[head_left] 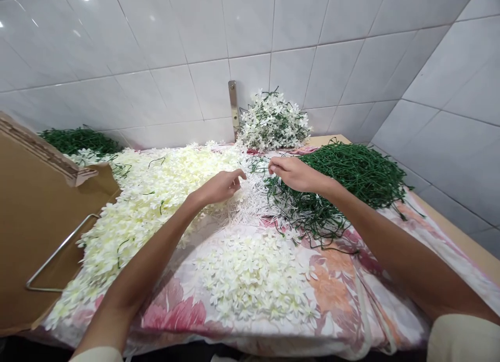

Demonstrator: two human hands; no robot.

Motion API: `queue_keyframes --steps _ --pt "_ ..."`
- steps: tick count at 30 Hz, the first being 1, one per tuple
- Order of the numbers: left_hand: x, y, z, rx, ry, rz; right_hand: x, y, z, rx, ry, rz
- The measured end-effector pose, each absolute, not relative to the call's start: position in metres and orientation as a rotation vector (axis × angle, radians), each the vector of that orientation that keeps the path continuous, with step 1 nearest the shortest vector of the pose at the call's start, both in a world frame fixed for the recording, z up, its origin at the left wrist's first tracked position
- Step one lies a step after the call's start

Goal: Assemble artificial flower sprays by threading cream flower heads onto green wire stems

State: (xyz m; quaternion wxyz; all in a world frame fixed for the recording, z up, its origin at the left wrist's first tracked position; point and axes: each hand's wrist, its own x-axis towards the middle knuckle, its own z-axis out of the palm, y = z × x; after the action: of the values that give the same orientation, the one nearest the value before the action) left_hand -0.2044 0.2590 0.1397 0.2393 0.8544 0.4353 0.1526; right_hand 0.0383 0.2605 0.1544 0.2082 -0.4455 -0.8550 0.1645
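My left hand (224, 186) hovers over the right edge of a wide heap of cream-white artificial flower heads (156, 179). Its index finger stretches out and the others curl loosely, with no object visible in them. My right hand (291, 174) is closed, fingertips pinched together, above the left side of a pile of green plastic stems (351, 169). Whatever sits in that pinch is too small or hidden to make out. Between and below the hands lies a patch of thin white plastic pieces (253, 195). Closer to me is a smaller pile of white flower heads (261, 278).
A bunch of white flowers on green stems (273, 120) stands against the tiled wall, beside a metal bracket (233, 104). More green stems (80, 140) lie at back left. A cardboard box (42, 237) with a wire handle (58, 252) borders the left. Floral cloth (175, 304) covers the table.
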Motion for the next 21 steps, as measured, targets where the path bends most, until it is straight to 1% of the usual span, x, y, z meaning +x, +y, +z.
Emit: queue_keyframes --steps 1,3,5,6,9,12,15,16,18,20,21 --pt "-0.202 0.257 0.140 2.355 1.223 0.455 0.036 0.260 0.153 -1.279 -2.373 0.438" --pt "-0.195 0.253 0.140 2.377 1.233 0.639 0.031 0.258 0.150 -1.333 -2.334 0.398" --pt "-0.186 0.247 0.139 2.415 1.157 0.836 0.025 0.254 0.147 -1.342 -2.314 0.378" --pt "-0.181 0.243 0.137 2.465 1.117 0.877 0.023 0.252 0.146 -1.336 -2.319 0.377" --pt "-0.168 0.234 0.129 2.680 1.120 0.789 0.015 0.242 0.144 -1.304 -2.346 0.408" --pt "-0.159 0.227 0.122 2.872 1.313 0.679 0.012 0.224 0.148 -1.281 -2.384 0.414" --pt "-0.155 0.221 0.120 3.070 1.353 0.677 0.024 0.189 0.158 -1.259 -2.344 0.411" --pt "-0.154 0.220 0.120 3.111 1.333 0.695 0.033 0.171 0.161 -1.268 -2.251 0.410" --pt "-0.154 0.218 0.122 3.111 1.320 0.697 0.059 0.127 0.155 -1.330 -1.877 0.266" --pt "-0.155 0.217 0.124 2.997 1.408 0.657 0.088 0.072 0.128 -1.405 -1.319 -0.058" --pt "-0.156 0.218 0.125 2.960 1.498 0.696 0.102 0.043 0.106 -1.475 -0.986 -0.235"
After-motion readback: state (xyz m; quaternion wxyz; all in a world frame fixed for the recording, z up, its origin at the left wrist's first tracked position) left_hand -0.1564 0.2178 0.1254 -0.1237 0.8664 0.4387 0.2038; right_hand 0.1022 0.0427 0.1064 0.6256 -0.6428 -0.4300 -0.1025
